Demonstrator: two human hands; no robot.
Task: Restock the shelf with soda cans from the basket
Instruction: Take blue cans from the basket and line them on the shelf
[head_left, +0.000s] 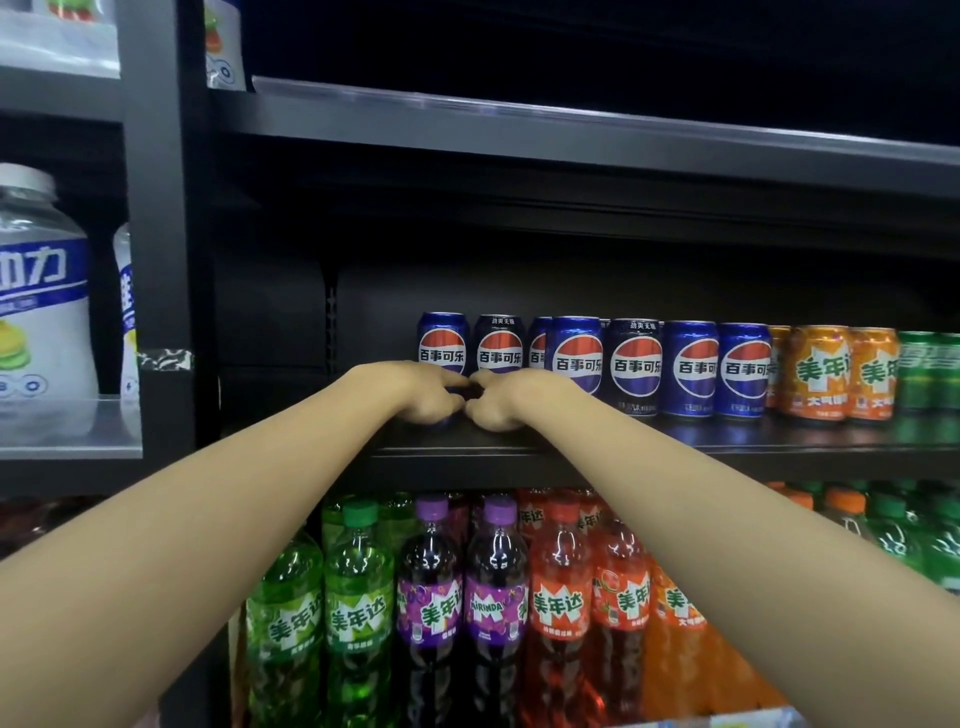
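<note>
Head view: both forearms reach onto the black metal shelf (675, 441), where the left hand (423, 395) and right hand (501, 400) meet side by side, fingers curled around a dark blue soda can (470, 392) almost wholly hidden between them, set at the shelf's front edge before the row of blue cola cans (634, 366). Right of that row stand orange soda cans (821, 371) and green cans (927, 369); the lower tier holds green, purple and orange plastic soda bottles (493, 597).
</note>
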